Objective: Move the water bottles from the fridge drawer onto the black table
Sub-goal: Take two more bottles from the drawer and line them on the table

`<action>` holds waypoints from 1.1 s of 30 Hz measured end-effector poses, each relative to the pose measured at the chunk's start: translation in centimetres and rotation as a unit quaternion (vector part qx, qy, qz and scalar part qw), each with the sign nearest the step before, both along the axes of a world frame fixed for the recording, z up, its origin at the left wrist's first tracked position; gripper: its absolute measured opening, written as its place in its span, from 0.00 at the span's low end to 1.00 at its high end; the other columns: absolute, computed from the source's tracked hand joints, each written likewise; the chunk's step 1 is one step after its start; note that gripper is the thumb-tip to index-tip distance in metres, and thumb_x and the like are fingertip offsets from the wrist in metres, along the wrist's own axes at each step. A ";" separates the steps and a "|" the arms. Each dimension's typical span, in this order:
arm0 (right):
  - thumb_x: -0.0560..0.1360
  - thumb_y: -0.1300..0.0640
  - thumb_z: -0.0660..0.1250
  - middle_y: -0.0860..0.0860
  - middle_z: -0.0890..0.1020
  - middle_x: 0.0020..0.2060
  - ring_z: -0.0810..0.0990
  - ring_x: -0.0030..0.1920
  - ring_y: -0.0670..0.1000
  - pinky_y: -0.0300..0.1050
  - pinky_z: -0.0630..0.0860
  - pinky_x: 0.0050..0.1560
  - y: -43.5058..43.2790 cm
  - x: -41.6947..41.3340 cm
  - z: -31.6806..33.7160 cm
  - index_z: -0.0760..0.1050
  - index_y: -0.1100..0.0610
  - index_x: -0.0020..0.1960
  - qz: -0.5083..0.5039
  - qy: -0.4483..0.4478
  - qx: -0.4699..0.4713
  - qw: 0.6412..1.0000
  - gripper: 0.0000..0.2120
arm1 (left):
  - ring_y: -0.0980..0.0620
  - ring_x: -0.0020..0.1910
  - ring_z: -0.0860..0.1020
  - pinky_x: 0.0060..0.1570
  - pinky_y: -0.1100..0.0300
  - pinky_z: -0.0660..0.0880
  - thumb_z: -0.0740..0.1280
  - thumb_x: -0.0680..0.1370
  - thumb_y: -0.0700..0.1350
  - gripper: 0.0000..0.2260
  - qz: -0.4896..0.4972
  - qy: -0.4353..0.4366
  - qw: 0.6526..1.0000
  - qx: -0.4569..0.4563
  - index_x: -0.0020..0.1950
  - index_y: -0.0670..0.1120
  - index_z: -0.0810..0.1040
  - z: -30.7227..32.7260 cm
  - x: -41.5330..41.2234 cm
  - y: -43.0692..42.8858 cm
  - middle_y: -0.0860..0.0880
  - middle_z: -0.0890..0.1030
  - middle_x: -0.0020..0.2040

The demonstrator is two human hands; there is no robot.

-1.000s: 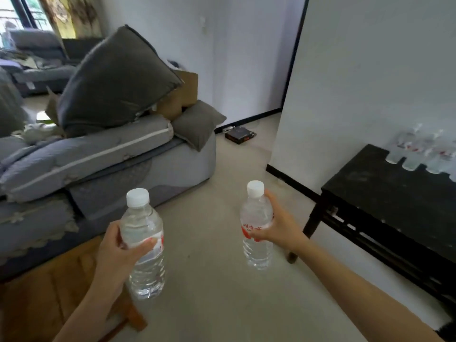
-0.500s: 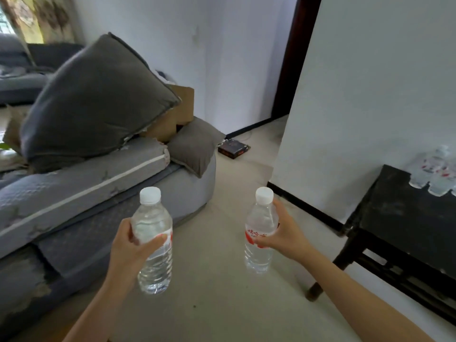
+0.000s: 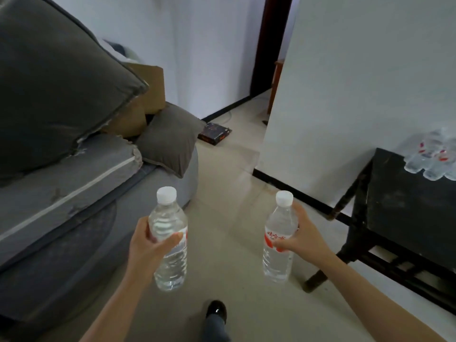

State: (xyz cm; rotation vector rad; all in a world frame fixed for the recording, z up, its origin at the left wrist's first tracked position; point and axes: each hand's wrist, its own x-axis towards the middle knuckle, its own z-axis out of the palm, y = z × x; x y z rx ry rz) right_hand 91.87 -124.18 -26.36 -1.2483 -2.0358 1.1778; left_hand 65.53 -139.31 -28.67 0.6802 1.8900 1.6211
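My left hand point(image 3: 148, 245) grips a clear water bottle point(image 3: 169, 257) with a white cap and a red label, held upright over the floor. My right hand point(image 3: 299, 236) grips a second, similar water bottle point(image 3: 277, 253), also upright. The black table point(image 3: 407, 211) stands at the right against the white wall, about an arm's length beyond my right hand. Several water bottles point(image 3: 431, 159) stand at its far right end, blurred and partly cut off by the frame edge. No fridge drawer is in view.
A grey sofa point(image 3: 74, 198) with dark cushions point(image 3: 170, 139) and a cardboard box point(image 3: 148, 97) fills the left. Pale floor runs between sofa and table toward a doorway point(image 3: 266, 45). A dark flat box point(image 3: 214, 133) lies on the floor. My shoe point(image 3: 216, 311) shows at the bottom.
The view has advanced and turned right; the sofa has slid left and grown nearer, and the black table is closer. Both hands keep the same hold on their bottles.
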 end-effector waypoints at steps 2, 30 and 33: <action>0.62 0.64 0.77 0.38 0.71 0.53 0.76 0.47 0.42 0.28 0.74 0.33 3.0 -1.5 0.0 0.57 0.42 0.66 0.006 0.014 0.003 1.000 0.43 | 0.41 0.46 0.79 0.48 0.44 0.76 0.77 0.52 0.53 0.25 -0.009 0.018 1.000 0.011 0.44 0.53 0.71 0.4 -1.4 3.1 0.48 0.78 0.44; 0.62 0.57 0.79 0.40 0.72 0.53 0.78 0.47 0.46 0.39 0.79 0.45 36.5 -1.7 0.1 0.56 0.41 0.68 -0.171 -0.006 0.038 0.984 0.44 | 0.50 0.34 0.74 0.35 0.56 0.72 0.73 0.49 0.56 0.25 -0.231 0.020 0.971 0.053 0.40 0.50 0.69 -0.4 -2.3 49.1 0.49 0.76 0.37; 0.61 0.53 0.79 0.43 0.73 0.57 0.75 0.55 0.46 0.42 0.75 0.55 40.3 -0.7 -0.3 0.55 0.45 0.71 -0.216 -0.038 0.039 0.975 0.47 | 0.48 0.37 0.77 0.38 0.53 0.74 0.72 0.48 0.57 0.27 -0.269 0.002 0.962 0.051 0.43 0.51 0.71 -0.9 -1.9 55.5 0.47 0.78 0.40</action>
